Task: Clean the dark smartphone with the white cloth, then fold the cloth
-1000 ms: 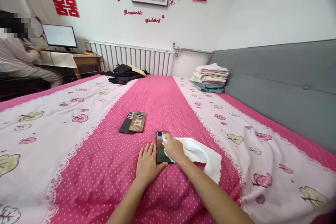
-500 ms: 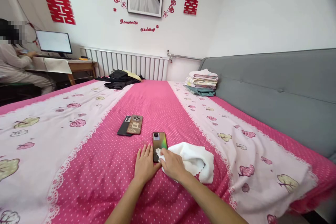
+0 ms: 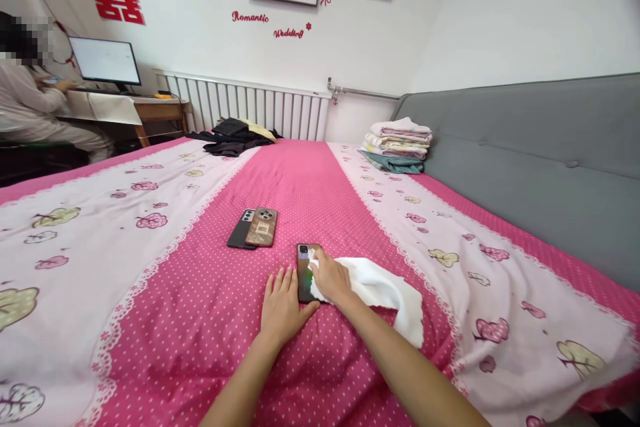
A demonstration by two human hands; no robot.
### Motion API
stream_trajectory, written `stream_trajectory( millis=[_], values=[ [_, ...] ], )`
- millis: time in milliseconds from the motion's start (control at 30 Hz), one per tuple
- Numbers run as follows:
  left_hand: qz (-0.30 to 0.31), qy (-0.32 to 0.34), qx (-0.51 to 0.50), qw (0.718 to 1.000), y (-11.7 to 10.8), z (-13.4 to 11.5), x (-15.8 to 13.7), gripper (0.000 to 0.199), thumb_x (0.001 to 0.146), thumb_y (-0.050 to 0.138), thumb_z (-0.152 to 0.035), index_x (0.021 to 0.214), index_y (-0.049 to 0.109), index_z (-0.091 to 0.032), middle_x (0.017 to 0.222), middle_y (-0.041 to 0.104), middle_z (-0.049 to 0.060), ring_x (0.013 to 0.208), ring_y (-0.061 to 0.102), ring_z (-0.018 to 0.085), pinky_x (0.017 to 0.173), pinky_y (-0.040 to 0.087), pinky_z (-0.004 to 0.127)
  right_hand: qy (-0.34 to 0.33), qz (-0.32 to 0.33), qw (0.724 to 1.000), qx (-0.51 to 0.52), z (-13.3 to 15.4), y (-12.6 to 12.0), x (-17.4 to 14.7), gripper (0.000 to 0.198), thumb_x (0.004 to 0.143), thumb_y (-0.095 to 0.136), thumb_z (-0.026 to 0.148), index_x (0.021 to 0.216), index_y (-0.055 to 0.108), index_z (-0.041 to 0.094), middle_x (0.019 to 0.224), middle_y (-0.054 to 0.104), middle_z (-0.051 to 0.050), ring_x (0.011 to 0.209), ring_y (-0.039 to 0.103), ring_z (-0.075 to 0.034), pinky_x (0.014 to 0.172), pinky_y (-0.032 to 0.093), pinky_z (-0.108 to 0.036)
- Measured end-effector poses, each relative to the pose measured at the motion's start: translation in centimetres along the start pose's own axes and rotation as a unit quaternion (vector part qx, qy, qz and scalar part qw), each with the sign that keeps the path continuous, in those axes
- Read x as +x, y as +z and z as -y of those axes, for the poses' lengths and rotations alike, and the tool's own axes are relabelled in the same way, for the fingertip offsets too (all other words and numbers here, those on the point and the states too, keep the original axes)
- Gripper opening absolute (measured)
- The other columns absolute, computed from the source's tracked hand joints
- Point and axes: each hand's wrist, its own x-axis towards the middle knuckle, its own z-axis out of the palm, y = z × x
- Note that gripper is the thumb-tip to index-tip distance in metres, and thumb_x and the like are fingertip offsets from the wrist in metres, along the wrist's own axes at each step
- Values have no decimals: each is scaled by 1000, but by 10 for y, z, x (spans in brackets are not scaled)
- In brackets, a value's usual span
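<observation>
A smartphone (image 3: 304, 280) lies back side up on the pink bedspread (image 3: 295, 180), its camera block at the far end. My right hand (image 3: 331, 277) grips a bunched corner of a white cloth (image 3: 383, 283) and presses it on the upper right of the phone's back, hiding that part. The rest of the cloth trails off to the right over the bed. Flat beside the phone's left edge is my left hand (image 3: 284, 307), fingers stretched out, the thumb by the phone's lower end.
Farther left, a brown phone (image 3: 261, 228) partly overlaps a dark phone (image 3: 239, 233). Dark clothes (image 3: 233, 137) lie at the bed's far end, folded fabrics (image 3: 397, 143) by the grey headboard (image 3: 525, 147). A person (image 3: 35, 97) sits at a desk with a monitor (image 3: 105, 61).
My right hand has moved the cloth from the phone's lower part up toward its camera end. My left hand stays beside the phone. The view has tilted down slightly.
</observation>
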Motion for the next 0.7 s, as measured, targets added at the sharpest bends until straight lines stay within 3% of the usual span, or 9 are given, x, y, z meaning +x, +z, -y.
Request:
stream_trajectory(
  millis=[700],
  values=[
    [34, -10, 4, 999, -1, -5, 3, 79, 79, 43, -59, 136, 35, -6, 144, 32, 14, 135, 23, 30, 110, 16, 48, 13, -12, 999, -31, -18, 20, 77, 25, 92, 32, 35, 108, 47, 22, 102, 63, -7, 88, 61, -23, 68, 38, -30]
  ],
)
